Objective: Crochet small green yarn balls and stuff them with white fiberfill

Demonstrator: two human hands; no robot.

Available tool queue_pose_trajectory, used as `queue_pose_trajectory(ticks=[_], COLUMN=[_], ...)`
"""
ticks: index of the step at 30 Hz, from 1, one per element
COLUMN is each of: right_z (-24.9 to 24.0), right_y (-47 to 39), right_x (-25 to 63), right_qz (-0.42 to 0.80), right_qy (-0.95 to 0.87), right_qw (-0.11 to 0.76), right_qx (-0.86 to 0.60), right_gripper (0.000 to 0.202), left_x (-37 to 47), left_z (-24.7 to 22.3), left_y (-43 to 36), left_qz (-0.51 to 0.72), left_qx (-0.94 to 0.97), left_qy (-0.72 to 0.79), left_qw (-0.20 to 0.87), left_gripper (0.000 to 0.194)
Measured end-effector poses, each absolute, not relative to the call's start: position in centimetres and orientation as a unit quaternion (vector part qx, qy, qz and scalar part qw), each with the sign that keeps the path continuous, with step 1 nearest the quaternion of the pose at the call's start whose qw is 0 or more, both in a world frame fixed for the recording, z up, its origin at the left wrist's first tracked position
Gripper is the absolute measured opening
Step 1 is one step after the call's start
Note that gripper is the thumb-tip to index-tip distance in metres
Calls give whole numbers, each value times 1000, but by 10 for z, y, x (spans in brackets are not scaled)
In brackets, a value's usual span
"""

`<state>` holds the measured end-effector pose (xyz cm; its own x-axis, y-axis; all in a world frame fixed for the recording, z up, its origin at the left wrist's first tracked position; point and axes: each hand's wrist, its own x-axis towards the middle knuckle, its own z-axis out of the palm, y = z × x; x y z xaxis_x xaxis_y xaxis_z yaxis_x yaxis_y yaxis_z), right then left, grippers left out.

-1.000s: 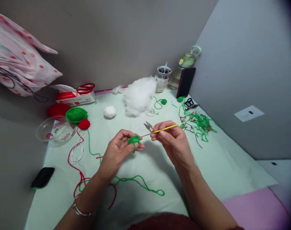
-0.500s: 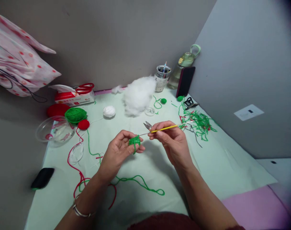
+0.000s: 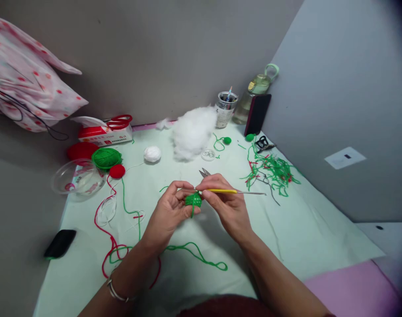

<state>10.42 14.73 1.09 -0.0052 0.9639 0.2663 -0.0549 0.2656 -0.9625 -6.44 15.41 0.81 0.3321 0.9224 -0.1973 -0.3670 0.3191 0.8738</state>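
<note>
Grey partition walls close in a corner desk spread with a pale green cloth (image 3: 303, 237). Near the middle of it the person's left hand (image 3: 169, 211) pinches a small green crochet piece (image 3: 193, 199) between thumb and fingertips, fingers curled tight about it. Touching it from three o'clock, the right hand (image 3: 225, 204) grips a yellow-handled crochet hook (image 3: 222, 191), its fingers closed on the handle and the metal shaft pointing out toward three o'clock. Whether the hook's tip sits in the stitches I cannot tell, since the fingers cover it. A green yarn strand (image 3: 194, 253) loops over the cloth at six o'clock of the hands. Small snips (image 3: 205, 172) lie just beyond the knuckles at twelve o'clock. At ten o'clock sit a green yarn ball (image 3: 106, 158), a red ball (image 3: 117, 171) and a clear plastic bowl (image 3: 76, 181). White stuffing (image 3: 192, 132) is heaped at twelve o'clock, with a white yarn ball (image 3: 152, 153) near it. Green yarn scraps (image 3: 273, 171) lie tangled at two o'clock.
</note>
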Motion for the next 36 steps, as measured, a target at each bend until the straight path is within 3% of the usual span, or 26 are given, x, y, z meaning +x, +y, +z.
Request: queue_pose_trajectory(ticks=[6,10,13,17,19,24,26,31,36], right_z=[12,8,5,7,10,14,12,5,7], right_y=[147,147,148,154,156,155,153,150,142], right_x=[100,102,105,109,110,106,103,94,86], right_qz=[449,464,486,567,599,621,616,598,591], right_qy=[-615,-573,-513,-412,-376,-375,-397,-422,-471], right_qw=[526,550,589,611,607,589,579,572,553], right_qx=[-379,-393,-391,-369,-363,-357,-358,-370,-351], right_gripper=[18,15,10,10,11,10,10,8,4], left_x=[-58,-59,-67,-88,-100,-119,-118,-103,-101], left_z=[13,13,13,19,25,45,52,61,80], left_y=[150,150,153,157,157,156,154,143,136], left_qz=[484,503,445,302,238,521,562,532,567], left_qx=[352,342,381,510,574,585,541,331,239], left_qy=[411,404,371,304,316,421,384,275,322], left_qw=[688,683,721,746,717,457,494,730,719], left_gripper=[65,70,41,58,47,36,36,47,49])
